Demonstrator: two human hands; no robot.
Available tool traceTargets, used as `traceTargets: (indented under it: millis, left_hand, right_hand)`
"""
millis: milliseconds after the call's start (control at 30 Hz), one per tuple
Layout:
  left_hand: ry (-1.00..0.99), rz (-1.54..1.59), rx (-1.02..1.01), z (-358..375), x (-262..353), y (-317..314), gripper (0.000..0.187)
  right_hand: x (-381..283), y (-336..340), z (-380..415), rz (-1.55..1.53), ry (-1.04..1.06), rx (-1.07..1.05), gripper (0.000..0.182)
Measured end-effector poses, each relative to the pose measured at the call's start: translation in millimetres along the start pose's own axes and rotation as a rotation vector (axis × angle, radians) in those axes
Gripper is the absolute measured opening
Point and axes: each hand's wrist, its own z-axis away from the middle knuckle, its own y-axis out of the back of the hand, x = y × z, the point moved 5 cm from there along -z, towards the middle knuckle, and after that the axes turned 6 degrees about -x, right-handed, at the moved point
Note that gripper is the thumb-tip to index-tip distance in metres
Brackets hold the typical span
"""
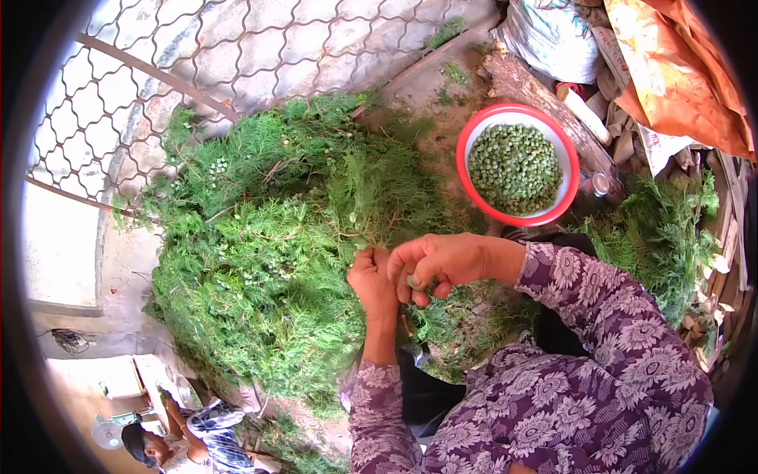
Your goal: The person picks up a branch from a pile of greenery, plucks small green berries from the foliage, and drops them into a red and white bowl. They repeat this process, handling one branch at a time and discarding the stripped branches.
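Note:
My left hand [373, 283] is closed around a green evergreen sprig [362, 233] at the near edge of a large heap of cut branches [276, 237]. Close against it, my right hand [446, 265] has its fingers curled, with a few small green cones [413, 282] showing between them. Small pale cones also dot the branches in the heap. Beyond my right forearm, a red-rimmed white basin [525, 222] holds many loose green cones [513, 170].
A metal lattice gate [158, 75] borders the heap. Beside the basin lie a log [545, 103], a white sack [549, 39] and an orange sheet [683, 71]. More branches [659, 237] lie at right. Another person [189, 434] sits at lower left near a fan [108, 434].

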Motion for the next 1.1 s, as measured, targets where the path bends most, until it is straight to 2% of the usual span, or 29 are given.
traceTargets:
  millis: [33, 133, 200, 233, 300, 333, 367, 400, 467, 533, 667, 800, 933, 1033, 1100]
  left_hand:
    - [-0.072, 0.052, 0.014, -1, 5, 1, 0.018]
    - [-0.025, -0.039, 0.037, 0, 0, -2, 0.015]
    - [-0.029, -0.113, 0.019, 2, 1, -6, 0.015]
    - [-0.077, -0.198, 0.024, 4, 9, -9, 0.013]
    - [-0.128, -0.283, 0.028, 6, 14, -12, 0.011]
    - [-0.248, -0.469, 0.038, 8, 17, -14, 0.009]
    - [-0.368, -0.655, 0.048, 10, 21, -18, 0.023]
    - [-0.37, -0.655, 0.047, 10, 23, -19, 0.023]
    - [-0.449, -0.795, 0.008, 13, 30, -25, 0.035]
    - [-0.473, -0.843, 0.006, 15, 28, -26, 0.037]
    - [-0.492, -0.973, 0.018, 16, 34, -29, 0.041]
    - [-0.445, -0.91, 0.036, 14, 35, -21, 0.043]
    - [-0.418, -0.893, 0.013, 13, 29, -17, 0.043]
    - [-0.427, -0.857, 0.005, 14, 26, -16, 0.042]
    - [-0.432, -0.837, 0.009, 13, 24, -15, 0.042]
  right_hand:
    - [-4, 2, 0, -0.024, 0.028, 0.009, 0.016]
    - [-11, 5, 0, -0.081, 0.084, 0.028, 0.013]
    - [-12, 8, 0, -0.071, 0.117, 0.11, 0.019]
    - [-11, 9, -2, -0.072, 0.12, 0.111, 0.019]
    - [-9, 21, -5, -0.078, 0.134, 0.254, 0.027]
    - [-9, 22, -6, -0.077, 0.137, 0.255, 0.027]
    - [-10, 24, -6, -0.027, 0.142, 0.308, 0.029]
    - [-11, 27, -5, 0.023, 0.145, 0.361, 0.032]
    - [-8, 32, -5, 0.059, 0.108, 0.423, 0.035]
    - [-6, 32, -2, 0.091, 0.07, 0.484, 0.039]
    - [-12, 30, 1, 0.073, 0.142, 0.538, 0.028]
    - [-8, 36, 1, 0.032, 0.078, 0.588, 0.014]
    - [-3, 42, -3, 0.001, 0.084, 0.565, 0.014]
    - [-7, 50, -2, 0.187, 0.122, 0.611, 0.011]
    - [-12, 47, -3, 0.276, 0.154, 0.522, 0.017]
